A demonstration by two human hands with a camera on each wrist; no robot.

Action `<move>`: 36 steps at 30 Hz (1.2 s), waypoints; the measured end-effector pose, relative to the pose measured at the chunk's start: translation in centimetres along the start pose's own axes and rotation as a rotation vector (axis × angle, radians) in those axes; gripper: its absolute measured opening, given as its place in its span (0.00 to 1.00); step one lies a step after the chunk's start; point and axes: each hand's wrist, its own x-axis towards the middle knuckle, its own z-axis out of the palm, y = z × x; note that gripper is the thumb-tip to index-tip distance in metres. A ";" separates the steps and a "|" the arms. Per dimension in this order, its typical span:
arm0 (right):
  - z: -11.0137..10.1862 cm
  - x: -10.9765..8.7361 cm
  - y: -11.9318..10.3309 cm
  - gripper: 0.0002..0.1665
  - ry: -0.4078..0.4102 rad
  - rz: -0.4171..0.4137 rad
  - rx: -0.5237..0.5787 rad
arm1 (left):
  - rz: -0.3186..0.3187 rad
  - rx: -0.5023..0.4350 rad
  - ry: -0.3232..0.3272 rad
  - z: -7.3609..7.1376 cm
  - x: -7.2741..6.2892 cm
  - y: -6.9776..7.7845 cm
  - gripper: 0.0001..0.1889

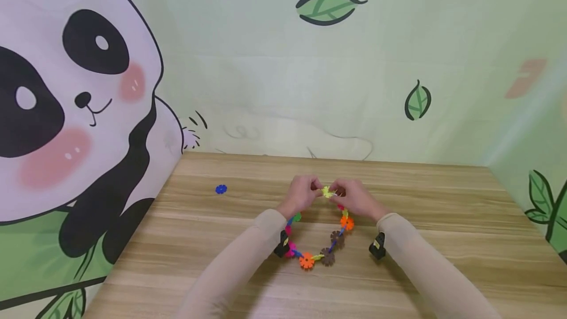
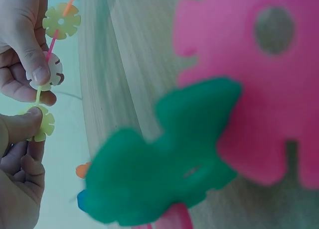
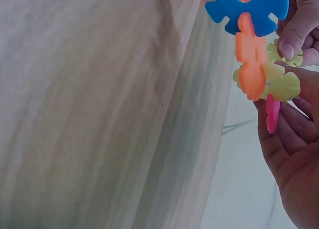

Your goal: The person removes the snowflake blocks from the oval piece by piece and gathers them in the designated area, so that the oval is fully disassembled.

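A chain of flower-shaped snowflake discs forms a ring below both hands, with an orange disc point(image 1: 306, 260) and a brown disc point(image 1: 328, 257) at its near side. My left hand point(image 1: 302, 193) pinches a yellow disc point(image 2: 47, 124) between thumb and fingers. Close beside it, my right hand point(image 1: 356, 197) pinches a white disc point(image 2: 53, 72). A thin yellow piece seen edge-on point(image 2: 38, 95) spans between these two discs. From the right hand the chain runs on through pink, yellow, orange and a blue disc point(image 3: 247, 9). Green and pink discs blur large before the left wrist camera.
A single blue disc point(image 1: 221, 189) lies apart on the wooden table point(image 1: 443, 220), toward the back left. Behind the table hangs a pale green backdrop point(image 1: 248, 63) with printed leaves and a large panda. Dark wrist cameras sit at both sleeves.
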 end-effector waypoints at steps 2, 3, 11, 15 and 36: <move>0.0 0.0 0.0 0.08 0.004 -0.002 0.001 | -0.001 0.009 -0.002 -0.1 0.0 0.0 0.03; 0.0 0.0 0.0 0.08 0.005 -0.002 0.007 | 0.000 0.015 -0.004 -0.1 0.0 -0.1 0.03; -0.2 -0.1 0.2 0.08 0.026 0.019 0.025 | 0.015 0.030 0.045 -0.9 0.0 -0.6 0.03; -0.2 -0.2 0.2 0.08 0.018 0.032 0.015 | 0.005 -0.008 0.069 -1.8 -0.3 -1.4 0.04; -0.4 -0.5 0.7 0.07 0.016 0.036 0.022 | -0.095 0.032 0.232 -7.8 -3.0 -8.6 0.08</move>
